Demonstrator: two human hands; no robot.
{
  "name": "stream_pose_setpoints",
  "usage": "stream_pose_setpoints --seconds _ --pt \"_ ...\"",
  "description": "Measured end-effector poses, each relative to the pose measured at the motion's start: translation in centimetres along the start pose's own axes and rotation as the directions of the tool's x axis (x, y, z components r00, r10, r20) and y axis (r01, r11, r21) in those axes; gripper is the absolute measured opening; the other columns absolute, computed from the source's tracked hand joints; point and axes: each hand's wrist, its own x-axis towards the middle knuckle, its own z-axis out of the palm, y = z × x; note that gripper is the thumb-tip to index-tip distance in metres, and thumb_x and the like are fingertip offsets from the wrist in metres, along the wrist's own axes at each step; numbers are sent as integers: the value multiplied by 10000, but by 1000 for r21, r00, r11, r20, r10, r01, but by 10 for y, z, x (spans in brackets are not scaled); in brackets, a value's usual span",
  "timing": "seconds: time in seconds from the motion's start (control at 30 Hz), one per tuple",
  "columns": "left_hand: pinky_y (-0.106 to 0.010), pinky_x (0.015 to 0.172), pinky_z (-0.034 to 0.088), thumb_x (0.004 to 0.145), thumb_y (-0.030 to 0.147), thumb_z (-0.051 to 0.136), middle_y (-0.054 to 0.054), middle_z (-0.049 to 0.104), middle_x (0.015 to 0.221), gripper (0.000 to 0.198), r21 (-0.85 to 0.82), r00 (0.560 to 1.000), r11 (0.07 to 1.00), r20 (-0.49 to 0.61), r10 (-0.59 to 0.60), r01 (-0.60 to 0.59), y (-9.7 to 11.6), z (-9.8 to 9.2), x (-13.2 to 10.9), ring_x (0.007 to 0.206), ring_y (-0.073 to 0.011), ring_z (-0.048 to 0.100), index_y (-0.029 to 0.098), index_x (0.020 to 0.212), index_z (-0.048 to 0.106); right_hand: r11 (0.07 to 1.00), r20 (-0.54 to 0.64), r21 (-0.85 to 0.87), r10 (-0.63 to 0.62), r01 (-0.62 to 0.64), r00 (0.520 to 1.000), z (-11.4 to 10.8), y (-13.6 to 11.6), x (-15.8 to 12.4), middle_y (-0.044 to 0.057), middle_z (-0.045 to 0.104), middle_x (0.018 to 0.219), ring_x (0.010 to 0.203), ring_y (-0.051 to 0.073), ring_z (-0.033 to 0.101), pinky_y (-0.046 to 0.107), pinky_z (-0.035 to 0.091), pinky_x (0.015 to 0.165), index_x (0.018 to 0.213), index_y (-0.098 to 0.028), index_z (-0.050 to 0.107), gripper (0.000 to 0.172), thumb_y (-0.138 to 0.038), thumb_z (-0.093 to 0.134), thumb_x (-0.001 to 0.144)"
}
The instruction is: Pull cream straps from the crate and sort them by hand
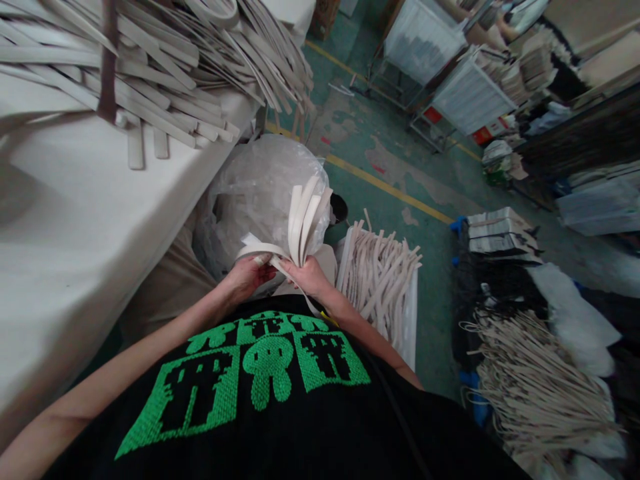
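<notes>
In front of my body, my right hand (311,275) is closed round a small bunch of off-white fabric straps (303,217). Their free ends fan upward above my fist. My left hand (250,273) pinches a strap (263,248) that bends over from the bunch toward the left. Both hands are close together, a few centimetres apart. One thin strap end hangs down from my right hand toward my shirt. Just behind the hands stands a large clear plastic bag (265,173), its contents hard to make out.
To the left, a table with a white cover (75,220) bears a heap of pale straps (165,73). A white crate (411,313) full of straps stands at my right. Farther right lie a strap pile (540,387) and a bundled stack (503,233). White bins (473,93) stand at the back.
</notes>
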Motion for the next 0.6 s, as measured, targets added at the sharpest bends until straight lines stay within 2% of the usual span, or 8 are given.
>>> stream_pose_setpoints --seconds 0.13,0.23,0.33,0.4,0.43,0.53,0.6 --pt "-266 674 526 847 130 710 -32 691 720 84 -59 995 993 -36 97 -99 12 -1 -4 645 -135 640 156 769 695 993 175 102 -74 57 982 -19 -5 -19 5 626 569 427 83 529 200 455 426 800 -125 703 368 -488 685 854" --pt "-268 691 525 867 176 704 -50 712 757 88 -81 995 992 -42 91 -94 17 2 -13 686 -141 655 149 785 723 990 158 100 -114 99 981 -34 -9 -29 -1 609 548 420 84 521 194 440 410 806 -130 701 395 -523 687 845" --pt "-266 694 523 866 233 717 -95 753 863 118 -55 992 995 97 83 -78 11 16 -24 729 -152 668 134 817 758 986 103 43 -164 161 981 -32 -19 -23 -7 602 537 431 91 532 200 464 426 772 -146 686 388 -529 691 839" --pt "-285 713 528 855 255 719 -111 760 879 148 -46 972 992 198 127 -120 8 26 -28 716 -158 659 133 781 759 981 80 36 -194 191 978 -27 -26 -17 0 611 543 439 98 543 214 484 441 738 -155 670 410 -554 693 827" --pt "-295 726 530 845 249 717 -113 761 876 145 -50 962 986 215 169 -162 9 29 -29 719 -163 657 134 767 760 979 81 48 -202 198 976 -27 -30 -16 5 620 552 442 102 549 222 491 446 737 -157 667 425 -573 695 818" --pt "-317 781 530 805 204 719 -111 767 916 84 -80 938 949 148 315 -306 18 30 -30 830 -196 679 151 815 783 978 148 69 -207 199 967 -33 -37 -22 20 649 576 454 117 575 238 507 461 769 -156 678 462 -616 706 794" --pt "-331 807 528 782 181 729 -110 767 924 73 -93 927 930 98 363 -355 22 30 -32 901 -219 687 162 822 786 978 169 33 -210 208 963 -41 -41 -29 21 651 570 453 122 582 239 509 462 756 -161 672 467 -624 709 793"
